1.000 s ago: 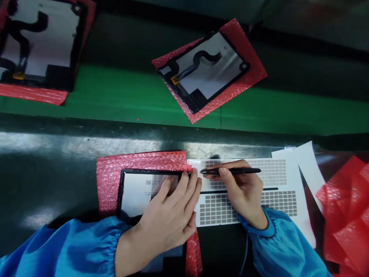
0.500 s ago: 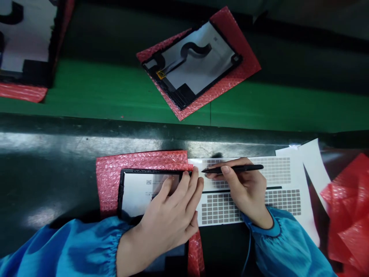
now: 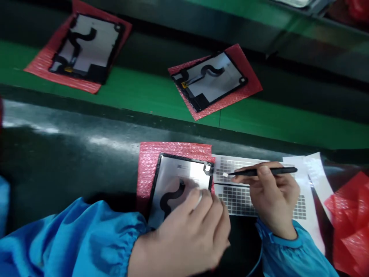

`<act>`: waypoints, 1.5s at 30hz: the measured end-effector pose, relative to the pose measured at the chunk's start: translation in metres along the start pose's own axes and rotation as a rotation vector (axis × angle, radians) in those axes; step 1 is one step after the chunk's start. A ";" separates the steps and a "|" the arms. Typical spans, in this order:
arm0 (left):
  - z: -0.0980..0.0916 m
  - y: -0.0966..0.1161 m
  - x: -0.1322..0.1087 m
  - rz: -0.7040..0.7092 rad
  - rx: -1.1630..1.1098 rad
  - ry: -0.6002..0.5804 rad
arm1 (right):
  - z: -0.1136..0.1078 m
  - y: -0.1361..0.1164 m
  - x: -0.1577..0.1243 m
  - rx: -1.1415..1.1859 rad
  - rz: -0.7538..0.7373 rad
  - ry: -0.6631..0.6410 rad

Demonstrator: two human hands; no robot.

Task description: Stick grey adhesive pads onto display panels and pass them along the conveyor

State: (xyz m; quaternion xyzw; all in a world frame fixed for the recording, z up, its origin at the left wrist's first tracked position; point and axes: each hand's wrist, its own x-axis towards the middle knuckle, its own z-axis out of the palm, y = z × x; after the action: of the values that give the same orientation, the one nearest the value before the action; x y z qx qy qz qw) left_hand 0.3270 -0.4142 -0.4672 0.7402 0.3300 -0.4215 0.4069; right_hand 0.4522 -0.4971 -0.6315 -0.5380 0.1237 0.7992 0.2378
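Observation:
My right hand is closed around black tweezers, which lie nearly level and point left. A small pale sticker is at their tip, over the label sheet with its rows of small grey rectangles. My left hand lies over the lower right of a display panel, its fingers curled together; what is between them, if anything, is hidden. White-backed with a dark frame and a curved black flex cable, the panel rests on a pink bubble-wrap bag. A small square marks its upper right corner.
Beyond the bench edge, two more display panels lie on pink bubble wrap on a green surface. Crumpled red plastic is at the right, beside white paper strips.
The tweezers have gone from bare-tipped at the sheet's left part to having a pale sticker at their tip. My left hand has drawn down the panel, uncovering its upper right corner. The view has shifted.

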 end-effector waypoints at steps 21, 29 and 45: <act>0.055 0.010 -0.062 -0.130 0.085 -0.280 | 0.096 0.059 -0.047 -0.145 0.074 -0.180; 0.073 0.027 -0.050 -0.132 0.085 -0.311 | 0.071 0.071 -0.046 -0.136 0.067 -0.186; 0.114 -0.091 -0.122 -0.245 -0.709 -1.000 | 0.011 0.087 -0.043 -0.222 -0.023 -0.214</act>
State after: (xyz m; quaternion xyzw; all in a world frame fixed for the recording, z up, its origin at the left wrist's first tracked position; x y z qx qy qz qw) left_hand 0.1583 -0.4914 -0.4235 0.2299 0.3018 -0.6253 0.6819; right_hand 0.4124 -0.5773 -0.5925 -0.4743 0.0024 0.8579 0.1977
